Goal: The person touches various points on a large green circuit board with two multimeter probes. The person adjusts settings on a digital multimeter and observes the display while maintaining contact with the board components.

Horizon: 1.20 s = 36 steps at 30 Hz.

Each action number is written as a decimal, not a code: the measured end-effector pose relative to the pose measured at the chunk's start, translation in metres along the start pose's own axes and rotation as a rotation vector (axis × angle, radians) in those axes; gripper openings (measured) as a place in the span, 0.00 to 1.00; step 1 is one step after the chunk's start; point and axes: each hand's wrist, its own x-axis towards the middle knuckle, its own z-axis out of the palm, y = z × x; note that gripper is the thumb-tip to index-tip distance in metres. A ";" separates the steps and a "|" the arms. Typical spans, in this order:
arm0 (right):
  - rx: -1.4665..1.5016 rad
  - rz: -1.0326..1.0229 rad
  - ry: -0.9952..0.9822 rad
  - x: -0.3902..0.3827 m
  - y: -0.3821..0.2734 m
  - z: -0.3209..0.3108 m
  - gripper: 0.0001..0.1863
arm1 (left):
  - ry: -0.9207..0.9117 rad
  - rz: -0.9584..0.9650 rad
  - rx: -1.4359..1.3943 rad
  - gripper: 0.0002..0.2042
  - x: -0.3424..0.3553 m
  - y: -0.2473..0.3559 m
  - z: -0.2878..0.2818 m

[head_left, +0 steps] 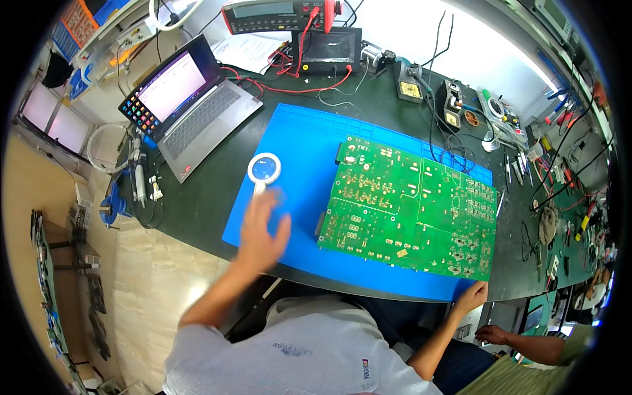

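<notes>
A large green circuit board (408,204) lies on the blue mat (270,224). My left hand (262,230), blurred by motion, is just below a white-rimmed magnifier (264,168) on the mat, its thumb spread from its fingers; the magnifier's handle is partly hidden behind the fingertips. My right hand (473,295) is closed on the board's lower right corner, fingertips at the edge.
A laptop (201,122) stands at back left, bench instruments (322,49) and soldering stations (451,105) behind the mat. Tools and wires (559,217) crowd the right side. Another person's hand and arm (510,339) are at lower right, below the bench edge.
</notes>
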 end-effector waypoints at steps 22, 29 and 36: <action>0.531 -0.189 0.091 0.046 -0.162 -0.045 0.19 | -0.619 0.149 -0.465 0.11 0.170 -0.004 0.020; 0.203 -0.715 -0.831 0.059 -0.290 0.073 0.15 | -0.536 0.246 -0.905 0.29 0.178 0.074 0.010; 0.645 -0.722 -1.099 0.033 -0.358 0.180 0.14 | -0.189 0.296 -0.624 0.24 0.171 0.068 0.045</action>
